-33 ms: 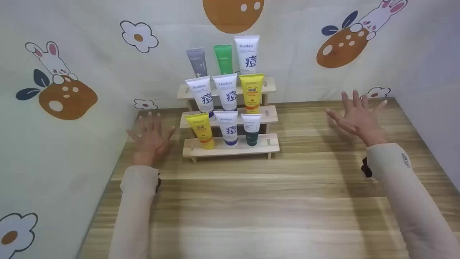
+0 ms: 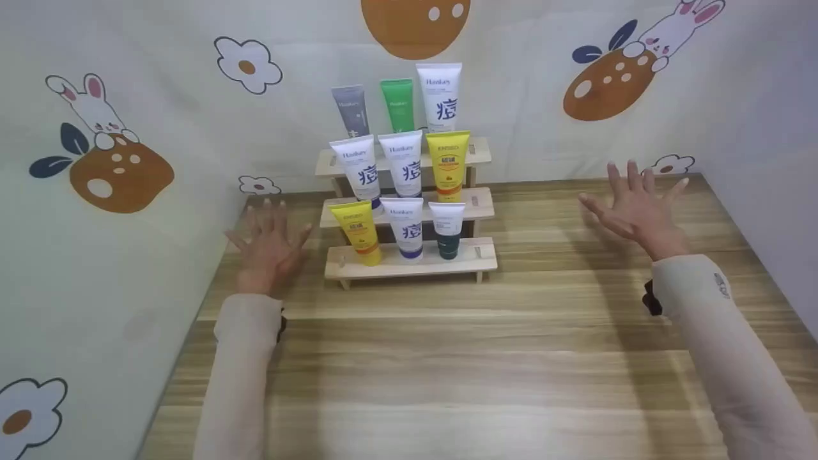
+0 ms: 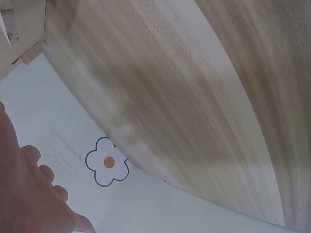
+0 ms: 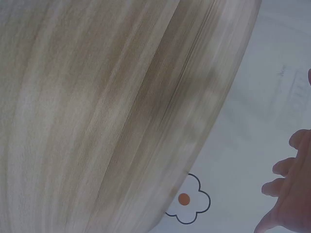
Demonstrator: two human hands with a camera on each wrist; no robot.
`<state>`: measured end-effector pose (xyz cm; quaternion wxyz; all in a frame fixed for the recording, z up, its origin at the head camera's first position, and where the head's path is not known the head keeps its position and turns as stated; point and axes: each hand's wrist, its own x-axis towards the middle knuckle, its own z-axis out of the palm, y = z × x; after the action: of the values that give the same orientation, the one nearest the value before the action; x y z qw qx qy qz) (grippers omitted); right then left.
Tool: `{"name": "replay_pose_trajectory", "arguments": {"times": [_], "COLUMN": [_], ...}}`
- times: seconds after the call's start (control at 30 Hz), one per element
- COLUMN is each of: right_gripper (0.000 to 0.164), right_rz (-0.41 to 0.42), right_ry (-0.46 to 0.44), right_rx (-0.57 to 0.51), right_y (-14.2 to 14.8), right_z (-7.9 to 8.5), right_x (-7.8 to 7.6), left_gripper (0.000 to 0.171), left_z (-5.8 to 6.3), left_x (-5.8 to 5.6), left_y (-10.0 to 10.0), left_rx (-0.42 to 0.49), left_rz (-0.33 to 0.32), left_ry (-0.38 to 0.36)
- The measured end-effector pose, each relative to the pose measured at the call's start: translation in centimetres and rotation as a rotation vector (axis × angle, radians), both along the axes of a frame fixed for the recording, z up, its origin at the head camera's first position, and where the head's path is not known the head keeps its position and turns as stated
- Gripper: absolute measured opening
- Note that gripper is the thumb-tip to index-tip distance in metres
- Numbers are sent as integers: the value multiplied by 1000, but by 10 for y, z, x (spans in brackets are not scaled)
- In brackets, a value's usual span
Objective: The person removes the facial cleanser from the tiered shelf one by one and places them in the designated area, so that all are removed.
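My left hand (image 2: pixel 267 249) is spread over the wood-grain table, just left of a three-step wooden display rack (image 2: pixel 409 268), and holds nothing. Far to the right of the rack, my right hand (image 2: pixel 639 207) also has its fingers fanned out and holds nothing. Cosmetic tubes stand on the steps. The bottom one bears a yellow tube (image 2: pixel 359 233), a white tube (image 2: pixel 406 227) and a white-and-green tube (image 2: pixel 448 230). Two white tubes (image 2: pixel 358 169) and a yellow tube (image 2: pixel 448 166) occupy the middle. On top are a grey tube (image 2: pixel 351 110), a green tube (image 2: pixel 399 105) and a white tube (image 2: pixel 441 96).
A pale printed cloth (image 2: pixel 307 51) with flowers and rabbits hangs behind and along both sides of the table (image 2: pixel 447 358). In the left wrist view, the rack's edge (image 3: pixel 29 29) shows at the upper left corner.
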<state>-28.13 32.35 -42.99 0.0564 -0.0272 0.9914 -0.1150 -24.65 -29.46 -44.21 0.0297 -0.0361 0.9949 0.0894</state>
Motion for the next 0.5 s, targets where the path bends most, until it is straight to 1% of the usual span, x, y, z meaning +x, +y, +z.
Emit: {"name": "replay_pose_trajectory", "arguments": {"times": [0.2, 0.33, 0.5], "right_gripper": [99, 99, 100], "right_rz": [1, 7, 14], "right_ry": [7, 5, 23], "right_rx": [-11, -11, -15], "right_y": [0, -1, -6], "right_z": [3, 5, 7], "right_x": [0, 2, 3], "left_gripper": [87, 86, 89], "left_z": [3, 5, 7], "left_x": [0, 2, 6], "left_y": [2, 4, 5], "left_rx": [0, 7, 21], "left_rz": [-7, -10, -24], "left_ry": [-2, 11, 5]}}
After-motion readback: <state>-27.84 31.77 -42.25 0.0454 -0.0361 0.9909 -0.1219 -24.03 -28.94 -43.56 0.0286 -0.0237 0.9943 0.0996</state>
